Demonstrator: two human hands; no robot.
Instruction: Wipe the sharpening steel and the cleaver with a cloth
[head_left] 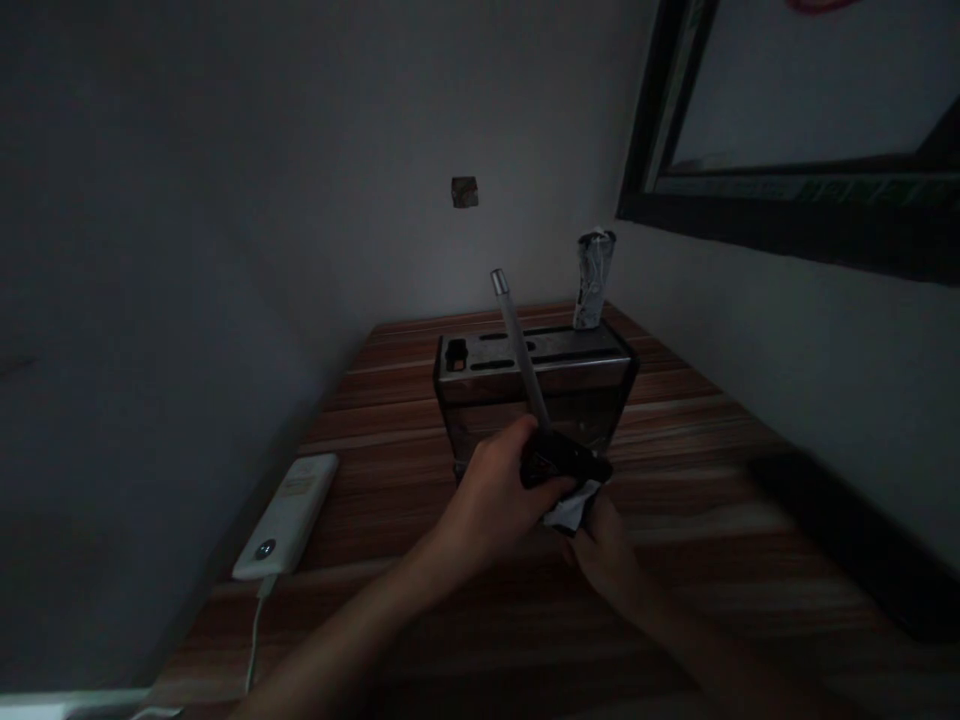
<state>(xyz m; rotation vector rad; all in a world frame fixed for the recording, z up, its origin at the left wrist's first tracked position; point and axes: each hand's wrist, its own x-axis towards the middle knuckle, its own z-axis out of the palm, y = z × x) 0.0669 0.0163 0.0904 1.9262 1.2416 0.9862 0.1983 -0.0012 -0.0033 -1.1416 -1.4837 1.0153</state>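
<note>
My left hand (pixel 499 490) and right hand (pixel 600 550) close around a black piece (pixel 562 462).
A metal rod (pixel 523 355) slants up from it, before the slotted metal box (pixel 536 355) on the bench (pixel 375 500).

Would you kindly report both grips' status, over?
Left grip holding black piece with metal rod. Right grip at its lower end, hold unclear. Slotted metal box close beyond.
</note>
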